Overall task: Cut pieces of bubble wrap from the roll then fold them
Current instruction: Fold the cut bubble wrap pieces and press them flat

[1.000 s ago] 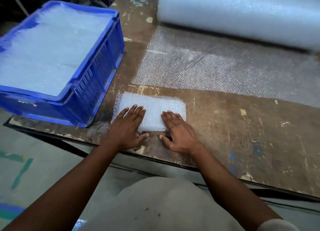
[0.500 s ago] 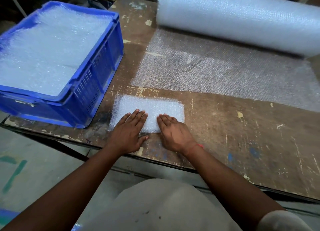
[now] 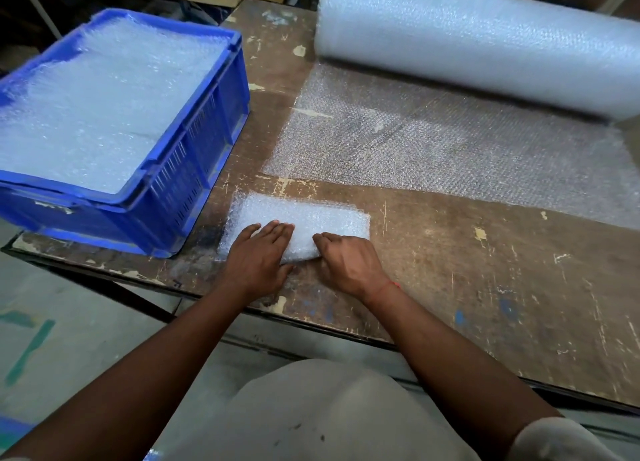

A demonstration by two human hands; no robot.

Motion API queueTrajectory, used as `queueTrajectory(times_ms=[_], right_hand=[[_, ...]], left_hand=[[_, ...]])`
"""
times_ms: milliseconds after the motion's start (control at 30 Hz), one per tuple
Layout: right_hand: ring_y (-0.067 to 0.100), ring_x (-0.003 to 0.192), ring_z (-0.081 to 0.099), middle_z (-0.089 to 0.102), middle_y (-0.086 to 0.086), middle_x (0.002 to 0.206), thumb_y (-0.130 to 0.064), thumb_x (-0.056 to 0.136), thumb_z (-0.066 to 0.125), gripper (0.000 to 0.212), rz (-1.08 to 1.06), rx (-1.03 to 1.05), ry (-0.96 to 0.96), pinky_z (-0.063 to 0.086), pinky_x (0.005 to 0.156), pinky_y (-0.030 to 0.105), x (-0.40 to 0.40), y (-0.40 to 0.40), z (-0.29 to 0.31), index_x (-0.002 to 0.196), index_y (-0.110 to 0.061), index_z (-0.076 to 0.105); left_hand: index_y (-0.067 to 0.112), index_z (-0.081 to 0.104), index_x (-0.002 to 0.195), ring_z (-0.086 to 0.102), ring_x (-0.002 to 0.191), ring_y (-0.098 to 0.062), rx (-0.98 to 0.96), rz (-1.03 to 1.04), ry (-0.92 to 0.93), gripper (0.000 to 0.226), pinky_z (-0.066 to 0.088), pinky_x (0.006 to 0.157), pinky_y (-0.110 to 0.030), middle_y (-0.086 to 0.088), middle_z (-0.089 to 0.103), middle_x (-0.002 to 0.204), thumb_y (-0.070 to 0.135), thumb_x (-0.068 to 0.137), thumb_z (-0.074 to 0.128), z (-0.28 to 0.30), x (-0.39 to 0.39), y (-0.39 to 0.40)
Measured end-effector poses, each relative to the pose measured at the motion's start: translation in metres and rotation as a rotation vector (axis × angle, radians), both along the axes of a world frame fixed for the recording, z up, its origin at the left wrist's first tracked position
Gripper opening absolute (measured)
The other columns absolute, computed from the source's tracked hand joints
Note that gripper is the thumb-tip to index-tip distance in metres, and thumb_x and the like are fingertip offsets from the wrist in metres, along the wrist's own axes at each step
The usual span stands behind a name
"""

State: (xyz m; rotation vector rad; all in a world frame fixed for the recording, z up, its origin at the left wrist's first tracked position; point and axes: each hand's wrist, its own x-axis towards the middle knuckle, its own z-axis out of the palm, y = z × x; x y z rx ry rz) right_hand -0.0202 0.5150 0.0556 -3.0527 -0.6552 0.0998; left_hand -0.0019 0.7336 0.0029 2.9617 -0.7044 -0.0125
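A small folded bubble wrap piece [image 3: 311, 215] lies on the worn wooden table [image 3: 467, 270] near its front edge. My left hand [image 3: 258, 258] rests flat on the piece's near left part, fingers straight. My right hand [image 3: 346, 261] is at the piece's near edge with its fingers curled round that edge, which looks slightly raised. At the back right lies the big bubble wrap roll [image 3: 467, 41]. Its unrolled sheet [image 3: 433, 149] spreads flat toward me and ends just beyond the folded piece.
A blue plastic crate [image 3: 197, 163] stands on the table's left end, close to the piece, filled to the rim with folded bubble wrap [image 3: 97, 107]. The table's front edge runs just under my wrists. Bare scratched wood lies to the right.
My right hand's fingers went from flat on the piece to curled at its near edge. My left hand stays pressed on the piece. The view shifted slightly.
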Motion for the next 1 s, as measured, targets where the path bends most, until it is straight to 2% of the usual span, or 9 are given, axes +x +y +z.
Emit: queueTrajectory(times_ms=[167, 233, 300, 367, 500, 633, 733, 800, 1000], right_hand=[[0.039, 0.093, 0.068, 0.070, 0.009, 0.115, -0.029, 0.093, 0.059, 0.034, -0.064, 0.106, 0.033, 0.041, 0.065, 0.036, -0.004, -0.002, 0.000, 0.124, -0.015, 0.059], [0.036, 0.121, 0.063, 0.063, 0.013, 0.140, -0.033, 0.090, 0.062, 0.059, -0.048, 0.123, 0.040, 0.053, 0.088, 0.042, -0.008, -0.002, -0.004, 0.143, -0.012, 0.052], [0.036, 0.148, 0.046, 0.047, 0.019, 0.161, -0.039, 0.088, 0.068, 0.079, -0.016, 0.087, 0.019, 0.039, 0.120, 0.044, -0.007, -0.003, -0.012, 0.156, -0.005, 0.043], [0.035, 0.155, 0.037, 0.040, 0.021, 0.166, -0.032, 0.092, 0.067, 0.079, -0.017, 0.076, 0.020, 0.027, 0.128, 0.043, -0.004, -0.003, -0.017, 0.159, -0.001, 0.039], [0.032, 0.152, 0.044, 0.047, 0.017, 0.163, -0.009, 0.100, 0.057, 0.059, -0.049, 0.099, 0.043, 0.046, 0.114, 0.042, -0.004, -0.002, -0.017, 0.157, -0.006, 0.043], [0.034, 0.137, 0.061, 0.062, 0.019, 0.148, -0.001, 0.089, 0.068, 0.059, -0.057, 0.107, -0.015, 0.057, 0.101, 0.043, -0.008, -0.015, -0.020, 0.147, -0.003, 0.057], [0.032, 0.120, 0.072, 0.073, 0.017, 0.131, -0.009, 0.088, 0.056, 0.046, -0.052, 0.091, -0.104, 0.062, 0.089, 0.040, -0.009, -0.031, -0.022, 0.131, -0.003, 0.070], [0.030, 0.119, 0.073, 0.075, 0.015, 0.128, -0.014, 0.087, 0.040, 0.054, -0.066, 0.094, -0.121, 0.062, 0.090, 0.039, -0.011, -0.044, -0.021, 0.129, -0.004, 0.072], [0.030, 0.119, 0.073, 0.074, 0.016, 0.129, -0.014, 0.084, 0.040, 0.057, -0.216, 0.080, -0.231, 0.062, 0.091, 0.039, -0.024, -0.097, -0.019, 0.129, -0.003, 0.073]], left_hand=[[0.009, 0.055, 0.153, 0.056, 0.145, -0.025, -0.022, 0.025, 0.015, 0.074, 0.035, 0.121, -0.045, -0.010, 0.062, 0.153, 0.012, 0.083, 0.079, 0.008, 0.004, -0.009], [0.007, 0.063, 0.146, 0.063, 0.136, -0.028, -0.036, 0.009, -0.009, 0.072, 0.044, 0.115, -0.046, -0.012, 0.068, 0.144, 0.008, 0.077, 0.082, 0.008, 0.005, -0.010], [0.005, 0.068, 0.138, 0.069, 0.128, -0.030, -0.034, -0.011, -0.037, 0.071, 0.051, 0.107, -0.048, -0.014, 0.072, 0.136, 0.005, 0.070, 0.087, 0.009, 0.005, -0.009], [0.003, 0.070, 0.134, 0.072, 0.123, -0.033, -0.031, -0.037, -0.047, 0.073, 0.056, 0.101, -0.048, -0.016, 0.074, 0.131, 0.003, 0.064, 0.091, 0.009, 0.005, -0.008], [0.002, 0.071, 0.133, 0.072, 0.123, -0.035, -0.028, -0.072, -0.070, 0.075, 0.058, 0.099, -0.048, -0.018, 0.074, 0.131, -0.001, 0.060, 0.092, 0.012, 0.004, -0.009], [0.004, 0.071, 0.134, 0.072, 0.124, -0.033, -0.033, -0.113, -0.082, 0.078, 0.057, 0.103, -0.047, -0.017, 0.074, 0.132, -0.001, 0.059, 0.092, 0.012, 0.006, -0.014], [0.001, 0.071, 0.134, 0.073, 0.121, -0.034, -0.033, -0.174, -0.111, 0.077, 0.058, 0.101, -0.047, -0.019, 0.074, 0.131, -0.003, 0.059, 0.090, 0.016, 0.008, -0.030], [0.000, 0.071, 0.135, 0.072, 0.122, -0.034, -0.025, -0.216, -0.136, 0.074, 0.057, 0.102, -0.047, -0.021, 0.073, 0.132, -0.003, 0.063, 0.088, 0.017, 0.011, -0.043], [0.000, 0.070, 0.135, 0.071, 0.124, -0.035, -0.037, -0.401, -0.168, 0.070, 0.057, 0.103, -0.048, -0.021, 0.072, 0.135, -0.006, 0.066, 0.073, 0.023, 0.031, -0.099]])
